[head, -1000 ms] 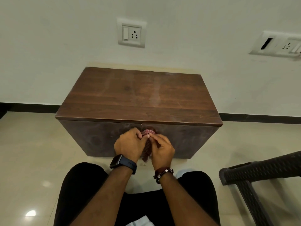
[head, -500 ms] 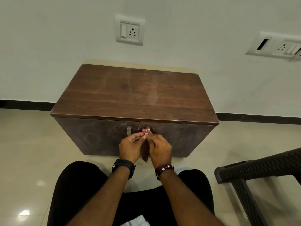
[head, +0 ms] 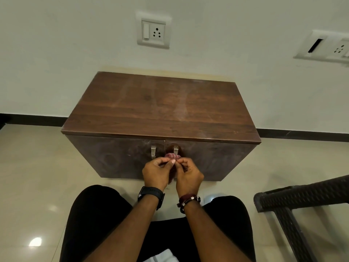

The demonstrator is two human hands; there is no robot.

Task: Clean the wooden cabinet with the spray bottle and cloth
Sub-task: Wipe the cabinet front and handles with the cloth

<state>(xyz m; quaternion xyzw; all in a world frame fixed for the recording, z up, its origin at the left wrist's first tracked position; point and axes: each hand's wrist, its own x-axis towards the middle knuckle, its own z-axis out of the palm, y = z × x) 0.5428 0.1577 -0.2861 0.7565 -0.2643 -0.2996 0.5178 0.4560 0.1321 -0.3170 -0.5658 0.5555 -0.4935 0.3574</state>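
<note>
Cloth (head: 171,156) pinkish, bunched, pinched between left hand (head: 155,172), right hand (head: 188,175)

Directly ahead of both hands, the cabinet front (head: 117,157) and its two metal handles (head: 153,152) block passage. Open floor (head: 32,167) lies leftward; a dark wicker chair (head: 294,199) crowds the right.

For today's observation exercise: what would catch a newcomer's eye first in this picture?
The brown cabinet against the wall fills the middle, its top streaked. In front of its doors, the left hand and right hand pinch a pink cloth together near the two handles. A socket sits on the wall above.
</note>
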